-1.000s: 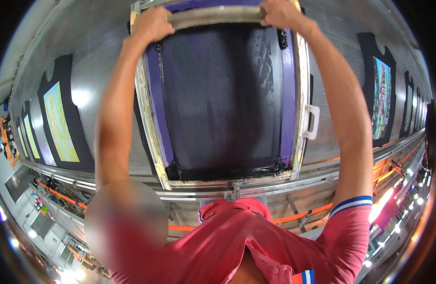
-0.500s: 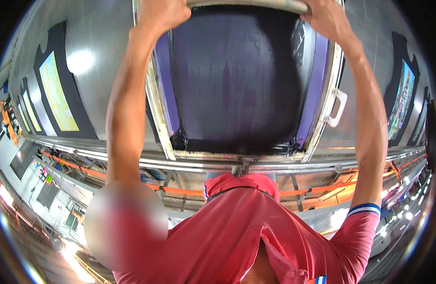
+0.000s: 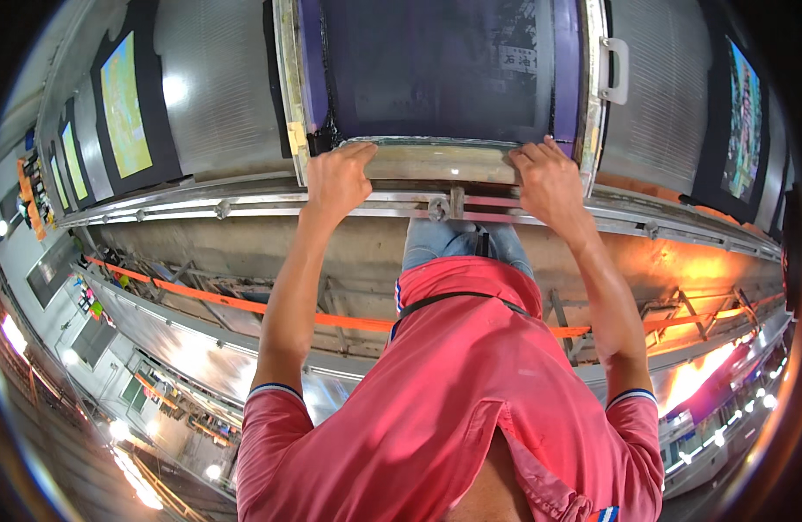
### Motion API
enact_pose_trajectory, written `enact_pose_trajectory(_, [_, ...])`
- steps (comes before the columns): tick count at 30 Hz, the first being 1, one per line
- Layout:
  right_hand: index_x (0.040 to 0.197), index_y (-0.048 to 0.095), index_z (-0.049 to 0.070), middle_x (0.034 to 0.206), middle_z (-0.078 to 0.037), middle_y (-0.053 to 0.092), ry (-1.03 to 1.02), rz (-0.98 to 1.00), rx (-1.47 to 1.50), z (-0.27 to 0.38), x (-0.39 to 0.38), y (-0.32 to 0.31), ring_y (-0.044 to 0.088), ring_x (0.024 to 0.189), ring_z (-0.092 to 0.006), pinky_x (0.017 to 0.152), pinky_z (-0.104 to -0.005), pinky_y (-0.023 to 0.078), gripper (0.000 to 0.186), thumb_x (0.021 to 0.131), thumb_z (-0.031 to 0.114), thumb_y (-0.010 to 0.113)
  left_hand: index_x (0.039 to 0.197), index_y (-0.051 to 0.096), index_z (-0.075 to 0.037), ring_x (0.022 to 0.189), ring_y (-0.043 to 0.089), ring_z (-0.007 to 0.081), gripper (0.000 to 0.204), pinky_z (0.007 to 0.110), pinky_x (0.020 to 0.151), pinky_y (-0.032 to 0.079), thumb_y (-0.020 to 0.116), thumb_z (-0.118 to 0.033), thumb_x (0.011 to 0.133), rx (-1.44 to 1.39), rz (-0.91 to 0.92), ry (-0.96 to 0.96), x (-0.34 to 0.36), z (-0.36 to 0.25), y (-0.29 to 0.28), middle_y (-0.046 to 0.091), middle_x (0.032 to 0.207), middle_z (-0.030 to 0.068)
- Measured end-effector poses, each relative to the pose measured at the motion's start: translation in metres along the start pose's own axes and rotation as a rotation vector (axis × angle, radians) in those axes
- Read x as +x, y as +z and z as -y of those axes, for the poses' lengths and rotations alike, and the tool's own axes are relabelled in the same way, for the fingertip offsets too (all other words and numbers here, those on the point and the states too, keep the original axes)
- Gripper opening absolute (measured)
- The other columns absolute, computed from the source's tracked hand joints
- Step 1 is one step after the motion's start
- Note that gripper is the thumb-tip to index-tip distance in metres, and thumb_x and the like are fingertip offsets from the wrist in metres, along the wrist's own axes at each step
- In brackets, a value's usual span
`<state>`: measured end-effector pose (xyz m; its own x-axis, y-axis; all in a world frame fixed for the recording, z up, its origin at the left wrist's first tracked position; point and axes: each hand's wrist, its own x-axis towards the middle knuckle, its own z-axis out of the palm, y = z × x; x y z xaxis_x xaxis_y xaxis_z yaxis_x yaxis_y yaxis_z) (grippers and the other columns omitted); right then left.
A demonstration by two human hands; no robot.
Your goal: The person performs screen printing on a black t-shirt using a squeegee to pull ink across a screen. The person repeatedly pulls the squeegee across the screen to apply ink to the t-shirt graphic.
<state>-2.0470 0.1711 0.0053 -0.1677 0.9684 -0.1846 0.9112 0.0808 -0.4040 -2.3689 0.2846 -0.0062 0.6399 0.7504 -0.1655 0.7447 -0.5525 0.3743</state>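
Note:
A wide squeegee (image 3: 444, 163) with a pale wooden handle lies across the near end of a screen-printing frame (image 3: 597, 78). My left hand (image 3: 338, 183) is closed around its left end, and my right hand (image 3: 547, 181) grips the right end. Beyond the squeegee stretches the dark mesh (image 3: 418, 74), bordered by purple strips, with pale printed marks showing faintly at its upper right. Black ink (image 3: 325, 137) is smeared at the mesh's near left corner. How the thumbs sit under the handle is hidden.
A white handle (image 3: 618, 71) juts from the frame's right side. Dark shirts with bright prints, a yellow one (image 3: 127, 109) at left and a multicoloured one (image 3: 744, 113) at right, lie on the metal table (image 3: 214, 78). Metal rails (image 3: 244, 204) run along its near edge.
Both hands have drawn the squeegee from the frame's far end to its near end. Wet black ink that covered the mesh is now mostly wiped thin, and pale marks show.

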Motion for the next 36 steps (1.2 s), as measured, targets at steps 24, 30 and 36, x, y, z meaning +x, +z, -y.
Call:
enact_pose_trajectory(24, [0.133, 0.06, 0.005, 0.104, -0.018, 0.06, 0.742, -0.711, 0.227, -0.192, 0.098, -0.017, 0.057, 0.103, -0.0338, 0.089, -0.0421, 0.046, 0.063, 0.085, 0.045, 0.071, 0.098, 0.071, 0.01, 0.103, 0.066, 0.0405, 0.043, 0.051, 0.082, 0.053, 0.078, -0.002, 0.057, 0.005, 1.241, -0.125, 0.209, -0.027, 0.009, 0.067, 0.113, 0.0294])
enact_pose_trajectory(30, [0.115, 0.066, 0.002, 0.066, 0.004, 0.048, 0.889, -0.461, 0.981, -0.182, 0.1, -0.041, 0.041, 0.055, -0.005, 0.046, -0.0237, 0.032, 0.033, 0.094, 0.027, 0.066, 0.083, 0.069, 0.013, 0.088, 0.069, 0.0366, 0.036, 0.047, 0.072, 0.054, 0.078, -0.008, 0.056, 0.025, 0.952, 0.147, 0.319, 0.028, -0.07, 0.069, 0.097, 0.0283])
enact_pose_trajectory(36, [0.111, 0.067, 0.001, 0.068, 0.004, 0.049, 0.918, -0.486, 0.949, -0.156, 0.097, -0.072, 0.039, 0.055, -0.0038, 0.046, -0.023, 0.029, 0.029, 0.094, 0.024, 0.065, 0.097, 0.071, 0.003, 0.066, 0.074, 0.0244, 0.036, 0.04, 0.063, 0.057, 0.049, -0.001, 0.07, -0.016, 0.35, 0.068, 0.475, 0.061, -0.136, 0.071, 0.071, 0.0201])
